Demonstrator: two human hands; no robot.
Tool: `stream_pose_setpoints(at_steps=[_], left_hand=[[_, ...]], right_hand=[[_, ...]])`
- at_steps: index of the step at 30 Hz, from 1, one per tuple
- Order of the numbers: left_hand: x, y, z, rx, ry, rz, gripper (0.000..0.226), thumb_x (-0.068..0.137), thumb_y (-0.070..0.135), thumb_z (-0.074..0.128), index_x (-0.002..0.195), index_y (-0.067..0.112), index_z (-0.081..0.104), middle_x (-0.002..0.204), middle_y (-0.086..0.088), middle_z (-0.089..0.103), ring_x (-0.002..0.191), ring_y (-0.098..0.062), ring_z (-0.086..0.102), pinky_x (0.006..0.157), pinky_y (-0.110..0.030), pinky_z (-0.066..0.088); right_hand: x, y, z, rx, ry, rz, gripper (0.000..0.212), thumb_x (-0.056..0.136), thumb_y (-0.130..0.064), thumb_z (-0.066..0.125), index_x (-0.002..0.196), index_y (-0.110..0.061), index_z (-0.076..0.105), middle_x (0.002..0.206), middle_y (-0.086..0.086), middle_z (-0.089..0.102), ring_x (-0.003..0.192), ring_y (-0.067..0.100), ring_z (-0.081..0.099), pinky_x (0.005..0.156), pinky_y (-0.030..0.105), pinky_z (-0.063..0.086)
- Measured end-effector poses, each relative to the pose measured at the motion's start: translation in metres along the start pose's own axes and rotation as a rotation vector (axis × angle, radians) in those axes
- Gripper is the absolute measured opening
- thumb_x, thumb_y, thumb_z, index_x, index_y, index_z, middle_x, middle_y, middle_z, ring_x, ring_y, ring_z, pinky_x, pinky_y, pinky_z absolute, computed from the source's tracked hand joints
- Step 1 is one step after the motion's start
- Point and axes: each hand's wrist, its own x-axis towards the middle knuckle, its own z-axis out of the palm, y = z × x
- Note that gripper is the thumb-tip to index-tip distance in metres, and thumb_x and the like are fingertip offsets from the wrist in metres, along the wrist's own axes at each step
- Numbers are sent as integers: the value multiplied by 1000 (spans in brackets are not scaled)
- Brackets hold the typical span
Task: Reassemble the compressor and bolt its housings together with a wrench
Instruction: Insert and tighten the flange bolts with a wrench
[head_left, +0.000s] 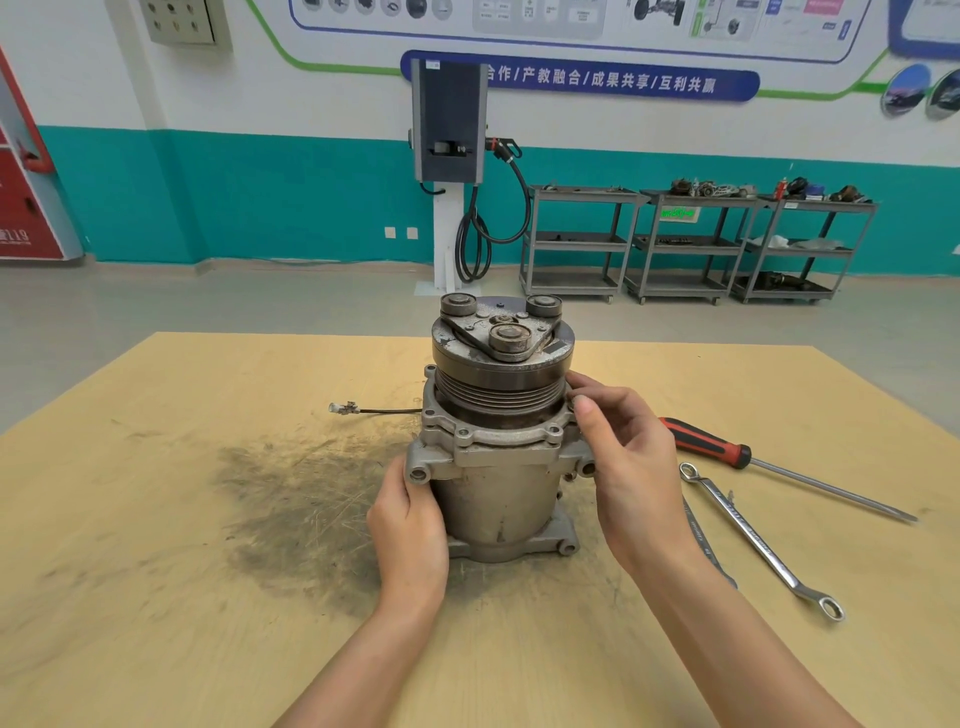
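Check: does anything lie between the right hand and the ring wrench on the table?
Nothing visible does. The right hand is at the compressor's flange; the ring wrench lies on bare tabletop to its right, the screwdriver beyond it.

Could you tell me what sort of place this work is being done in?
Probably an automotive training workshop: an EV charging post stands by the wall, tool carts hold engine parts, and a compressor sits on the bench.

The grey compressor (496, 467) stands upright on its end, pulley on top; a ring wrench (759, 540) lies flat to its right.
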Motion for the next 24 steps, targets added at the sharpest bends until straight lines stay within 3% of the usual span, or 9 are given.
stream_pose_setpoints(at_steps=[4,10,16,21,24], left_hand=[[0,0,0,-3,1,2,35,102,13,42,81,36,58,77,21,62,72,19,54,61,-3,39],[1,-1,0,9,-3,-8,35,102,14,41,81,35,59,79,20,61,72,18,54,61,-3,39],[1,-1,0,21,-9,-7,34,102,15,41,82,35,59,79,17,63,71,17,54,61,-4,39],[0,-1,0,16,-13,-7,34,102,16,41,80,35,59,76,18,62,70,15,54,60,-5,39],[0,-2,0,21,-5,-8,33,102,15,41,79,31,59,77,14,62,67,14,52,61,-8,38]], right_hand=[[1,0,0,63,17,4,9,90,-4,64,90,-8,57,111,1,71,106,9,66,83,15,50],[-1,2,-1,-19,-8,-30,13,95,-9,57,98,-16,68,110,-4,71,107,7,64,91,18,49],[3,2,0,52,-9,-25,7,91,-2,63,88,-7,58,113,5,69,108,12,66,87,17,50],[2,7,-4,-5,-27,-19,10,96,-12,57,98,-16,66,113,-2,71,111,15,63,95,31,48],[2,8,-5,-40,-45,-51,13,96,-11,56,96,-18,67,111,-5,71,111,11,63,93,26,47]])
